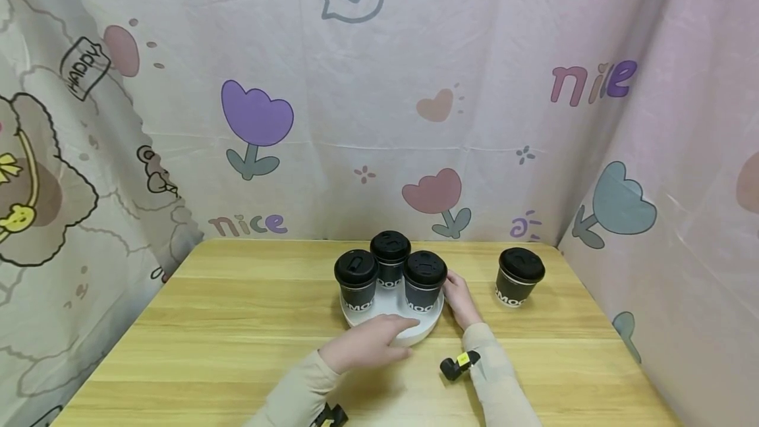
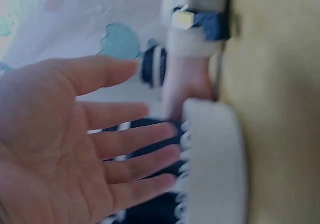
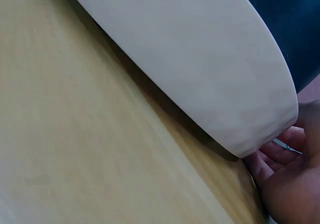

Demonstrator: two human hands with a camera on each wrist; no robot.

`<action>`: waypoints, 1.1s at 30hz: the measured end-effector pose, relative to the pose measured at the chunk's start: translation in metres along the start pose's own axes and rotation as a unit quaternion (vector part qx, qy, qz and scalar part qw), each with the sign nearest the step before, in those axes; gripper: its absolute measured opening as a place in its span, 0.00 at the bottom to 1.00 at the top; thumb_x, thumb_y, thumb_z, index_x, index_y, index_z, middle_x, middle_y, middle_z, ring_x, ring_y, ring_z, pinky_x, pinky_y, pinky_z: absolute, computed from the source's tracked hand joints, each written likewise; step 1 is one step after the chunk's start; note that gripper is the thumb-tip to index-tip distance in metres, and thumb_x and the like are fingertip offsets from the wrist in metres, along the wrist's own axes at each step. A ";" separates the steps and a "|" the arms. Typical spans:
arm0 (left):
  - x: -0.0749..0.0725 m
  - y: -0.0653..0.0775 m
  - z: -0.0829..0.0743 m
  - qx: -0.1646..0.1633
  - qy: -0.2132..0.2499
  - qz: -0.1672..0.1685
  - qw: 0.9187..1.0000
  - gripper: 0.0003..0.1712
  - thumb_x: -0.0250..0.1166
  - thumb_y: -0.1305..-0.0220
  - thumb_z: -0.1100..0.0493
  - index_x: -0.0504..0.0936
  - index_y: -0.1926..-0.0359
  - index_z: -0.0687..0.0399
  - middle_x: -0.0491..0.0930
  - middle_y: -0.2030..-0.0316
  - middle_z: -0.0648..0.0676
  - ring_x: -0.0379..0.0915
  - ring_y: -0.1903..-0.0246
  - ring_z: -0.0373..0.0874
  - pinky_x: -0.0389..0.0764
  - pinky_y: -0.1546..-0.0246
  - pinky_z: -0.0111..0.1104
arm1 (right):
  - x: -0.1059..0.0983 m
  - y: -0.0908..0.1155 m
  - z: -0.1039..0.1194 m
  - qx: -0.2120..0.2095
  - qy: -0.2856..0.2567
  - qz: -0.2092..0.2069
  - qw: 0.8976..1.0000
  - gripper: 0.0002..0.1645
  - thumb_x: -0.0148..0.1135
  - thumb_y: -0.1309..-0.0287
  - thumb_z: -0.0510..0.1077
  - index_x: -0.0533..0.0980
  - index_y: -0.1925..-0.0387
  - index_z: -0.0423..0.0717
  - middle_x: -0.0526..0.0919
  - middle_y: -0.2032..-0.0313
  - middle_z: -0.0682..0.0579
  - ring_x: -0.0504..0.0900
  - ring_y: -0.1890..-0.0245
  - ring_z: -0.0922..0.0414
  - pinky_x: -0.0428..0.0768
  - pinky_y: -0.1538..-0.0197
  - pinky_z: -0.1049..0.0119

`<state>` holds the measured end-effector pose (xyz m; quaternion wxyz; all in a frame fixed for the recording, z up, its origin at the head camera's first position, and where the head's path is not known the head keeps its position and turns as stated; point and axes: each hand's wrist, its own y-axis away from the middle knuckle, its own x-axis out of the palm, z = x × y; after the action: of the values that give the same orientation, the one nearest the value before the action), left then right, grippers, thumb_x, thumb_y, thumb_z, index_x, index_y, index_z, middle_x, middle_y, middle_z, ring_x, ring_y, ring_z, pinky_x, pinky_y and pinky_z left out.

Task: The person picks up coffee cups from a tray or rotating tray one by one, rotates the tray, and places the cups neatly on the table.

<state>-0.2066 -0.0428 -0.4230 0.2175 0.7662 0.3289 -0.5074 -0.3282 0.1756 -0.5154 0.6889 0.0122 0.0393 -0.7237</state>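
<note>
A thick white round tray (image 1: pixel 388 305) bears three dark paper cups with black lids: a left cup (image 1: pixel 358 282), a back cup (image 1: pixel 390 252) and a right cup (image 1: pixel 424 275). At the tray's right side, my right hand (image 1: pixel 459 295) grips the edge. The right wrist view shows its fingers curled at the lower rim of the tray (image 3: pixel 200 58), close to the wooden table. My left hand (image 1: pixel 370 341) reaches across in front of the tray, holding nothing. In the left wrist view that hand (image 2: pixel 85 139) has its fingers spread and nearly straight, palm showing.
Another lidded cup (image 1: pixel 518 275) stands apart on the wooden table (image 1: pixel 255 321), right of my right hand. A printed curtain (image 1: pixel 356 84) hangs behind the table and along both sides. Each sleeve carries a small black wrist device, the right one (image 1: pixel 459 366) with a yellow label.
</note>
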 end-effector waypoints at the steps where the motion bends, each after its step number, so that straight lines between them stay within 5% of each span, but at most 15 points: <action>1: 0.004 -0.002 -0.002 0.005 0.003 -0.016 1.000 0.31 0.61 0.35 0.50 0.71 0.34 0.56 0.76 0.38 0.55 0.71 0.37 0.47 0.71 0.34 0.35 | 0.000 0.000 0.000 -0.002 0.001 -0.001 1.000 0.20 0.46 0.29 0.40 0.75 0.45 0.34 0.78 0.42 0.38 0.72 0.40 0.51 0.67 0.31 0.53; 7: 0.028 -0.011 -0.014 0.014 0.009 -0.056 0.998 0.33 0.62 0.35 0.51 0.68 0.32 0.57 0.70 0.34 0.61 0.67 0.34 0.52 0.69 0.32 0.39 | 0.001 0.000 0.003 -0.008 0.005 -0.004 1.000 0.19 0.47 0.30 0.40 0.77 0.47 0.35 0.81 0.47 0.43 0.75 0.49 0.62 0.71 0.38 0.63; 14: 0.038 -0.011 -0.017 0.010 0.006 -0.050 0.999 0.35 0.61 0.35 0.49 0.66 0.30 0.58 0.69 0.33 0.60 0.67 0.34 0.52 0.69 0.31 0.39 | 0.001 0.001 0.004 0.000 0.003 0.003 1.000 0.20 0.46 0.29 0.41 0.76 0.44 0.35 0.78 0.42 0.40 0.73 0.42 0.55 0.69 0.33 0.55; 19: 0.034 -0.010 -0.014 0.015 -0.008 -0.042 0.999 0.34 0.61 0.35 0.48 0.67 0.31 0.56 0.72 0.35 0.57 0.69 0.35 0.49 0.71 0.33 0.37 | 0.000 0.001 0.003 0.006 0.003 0.005 1.000 0.21 0.46 0.29 0.41 0.75 0.43 0.35 0.77 0.41 0.39 0.72 0.39 0.51 0.67 0.30 0.51; 27: 0.015 -0.002 -0.007 0.012 -0.006 0.000 1.000 0.30 0.61 0.34 0.49 0.72 0.34 0.55 0.77 0.39 0.53 0.73 0.38 0.43 0.73 0.35 0.32 | 0.001 0.001 0.004 0.009 0.019 -0.015 1.000 0.18 0.48 0.30 0.42 0.79 0.52 0.35 0.82 0.51 0.44 0.75 0.50 0.57 0.71 0.38 0.60; 33: -0.002 0.009 0.005 0.000 0.003 0.039 0.999 0.29 0.61 0.34 0.48 0.74 0.36 0.56 0.78 0.40 0.52 0.74 0.40 0.44 0.74 0.37 0.32 | 0.001 0.001 0.003 0.007 0.021 -0.003 1.000 0.21 0.50 0.30 0.44 0.77 0.46 0.35 0.80 0.44 0.40 0.73 0.41 0.51 0.68 0.32 0.56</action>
<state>-0.2033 -0.0529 -0.4232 0.2361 0.7797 0.2996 -0.4965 -0.3275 0.1742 -0.5124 0.6858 0.0320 0.0488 -0.7254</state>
